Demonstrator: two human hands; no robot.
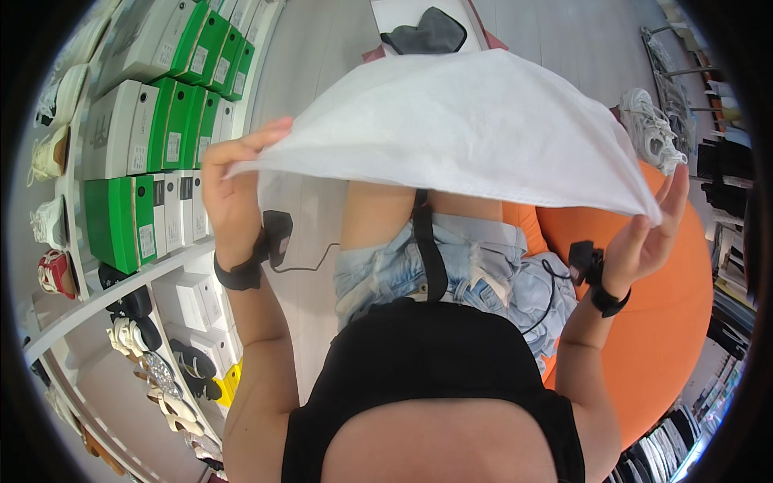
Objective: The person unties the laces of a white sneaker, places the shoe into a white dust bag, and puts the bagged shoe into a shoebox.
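Note:
A thin white sheet [447,121], fabric-like or tissue, is stretched out in the air above my knees. One end of it is pinched in my left hand [235,175], thumb beneath and fingers over the edge. My right hand [649,238] grips the opposite corner between thumb and fingers. Beyond the sheet, an open box [477,27] on the floor has a dark grey item [430,33] in it; the sheet hides the box's near side. Each wrist wears a black strap with a small camera-like device.
Shelves on the left hold green shoe boxes [124,223], white boxes [112,130] and several shoes. I sit beside an orange upholstered seat [652,338]. White sneakers [652,130] stand past it. Packaged goods hang on a rack [676,72] at the right. A cable [308,268] trails near my left wrist.

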